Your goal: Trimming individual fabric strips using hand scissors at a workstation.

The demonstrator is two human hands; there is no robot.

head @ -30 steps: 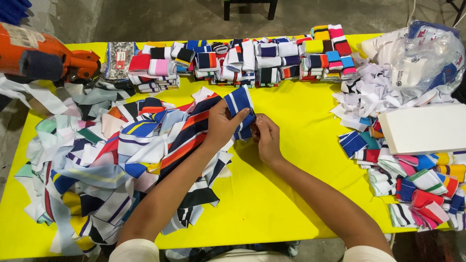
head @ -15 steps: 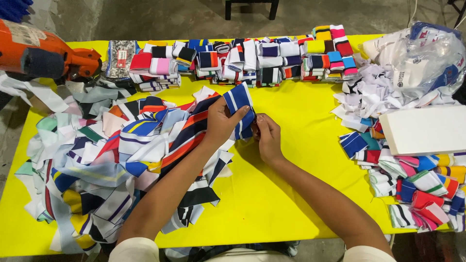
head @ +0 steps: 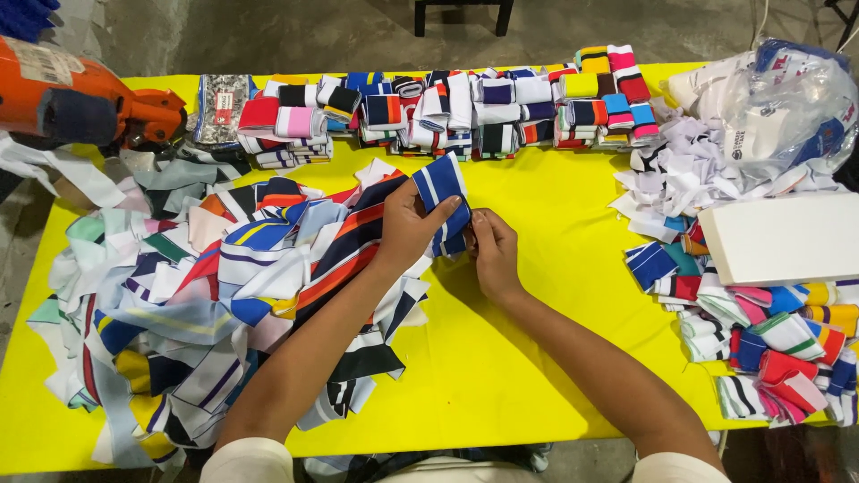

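Yellow bench (head: 537, 358), nothing shifted since before: left hand (head: 407, 224) and right hand (head: 492, 255) stay clamped on blue-and-white striped rib strip (head: 440, 183), mid-fold.

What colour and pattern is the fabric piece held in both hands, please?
Blue with white stripes, clearest in the head view: the fabric piece.

A clear plastic bag (head: 787, 107) sits upper right; a flat white box (head: 778, 240) lies below it; a small grey packet (head: 222, 107) lies upper left.
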